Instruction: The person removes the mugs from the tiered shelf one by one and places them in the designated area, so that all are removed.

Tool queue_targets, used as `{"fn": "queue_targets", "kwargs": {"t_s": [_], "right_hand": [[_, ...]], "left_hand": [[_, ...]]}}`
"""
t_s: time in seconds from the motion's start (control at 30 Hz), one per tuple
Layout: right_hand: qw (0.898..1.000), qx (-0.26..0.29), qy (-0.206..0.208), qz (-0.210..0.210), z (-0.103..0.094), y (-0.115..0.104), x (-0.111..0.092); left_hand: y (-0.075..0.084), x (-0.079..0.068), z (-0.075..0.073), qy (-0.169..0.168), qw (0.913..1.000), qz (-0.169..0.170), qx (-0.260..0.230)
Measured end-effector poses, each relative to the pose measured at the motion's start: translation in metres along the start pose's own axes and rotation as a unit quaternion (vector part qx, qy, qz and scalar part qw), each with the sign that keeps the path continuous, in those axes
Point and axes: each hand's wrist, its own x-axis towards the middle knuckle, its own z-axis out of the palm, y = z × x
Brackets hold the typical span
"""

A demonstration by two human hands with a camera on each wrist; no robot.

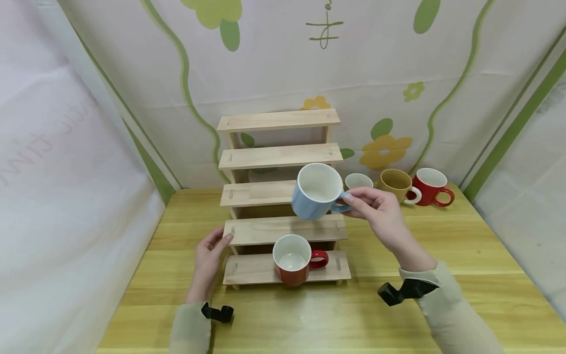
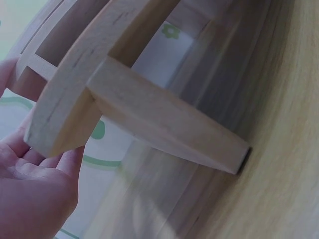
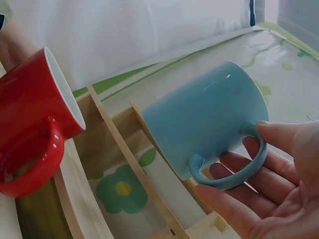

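My right hand (image 1: 380, 214) pinches the handle of a light blue mug (image 1: 308, 202), white inside, held tilted above the steps of a wooden tiered rack (image 1: 265, 231). In the right wrist view the thumb presses on the top of the blue handle, with fingers around and beneath it. A red mug (image 1: 294, 277) stands upright on the lowest step, its handle turned right. At the rack's left side, my left hand (image 1: 208, 260) grips the end of the second step from the bottom, thumb on top. The left wrist view shows its fingers (image 2: 70, 162) behind the wood.
Behind my right hand, at the back right of the wooden table (image 1: 442, 275), stand a partly hidden white-lined mug (image 1: 358, 181), a mustard mug (image 1: 395, 181) with a white handle and another red mug (image 1: 426, 191). Printed cloth walls (image 1: 283, 64) enclose the table.
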Motion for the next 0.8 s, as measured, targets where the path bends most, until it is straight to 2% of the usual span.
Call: {"fn": "queue_targets", "kwargs": {"t_s": [0.43, 0.8], "right_hand": [[0.999, 0.011, 0.038, -0.001, -0.032, -0.002, -0.012], [0.997, 0.01, 0.08, 0.0, -0.065, -0.006, -0.025]], "left_hand": [[-0.001, 0.002, -0.002, -0.008, 0.9999, 0.006, 0.0], [0.002, 0.002, -0.002, -0.009, 0.9999, -0.004, -0.005]]}}
